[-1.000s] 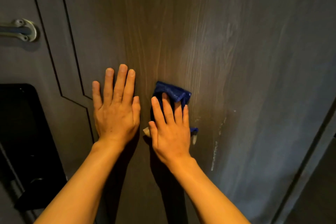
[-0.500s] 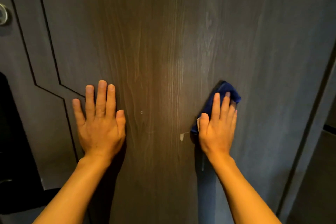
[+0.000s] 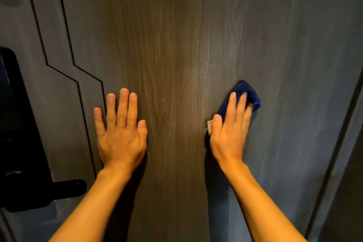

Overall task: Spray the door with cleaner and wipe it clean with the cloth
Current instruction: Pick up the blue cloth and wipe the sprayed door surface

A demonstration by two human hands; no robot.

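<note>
Dark woodgrain door [image 3: 176, 35] fills view, left hand [image 3: 121, 129] flat on it, fingers spread, holding nothing, right hand [image 3: 229, 129] fingers extended, pressing blue cloth [image 3: 249, 94] to door's right side.

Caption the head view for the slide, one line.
Right hand presses a blue cloth flat on the wood-grain door; left hand braces open-palmed beside it.

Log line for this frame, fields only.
phase: wiping | right hand: presses blue cloth on door | left hand: flat, bracing
</note>
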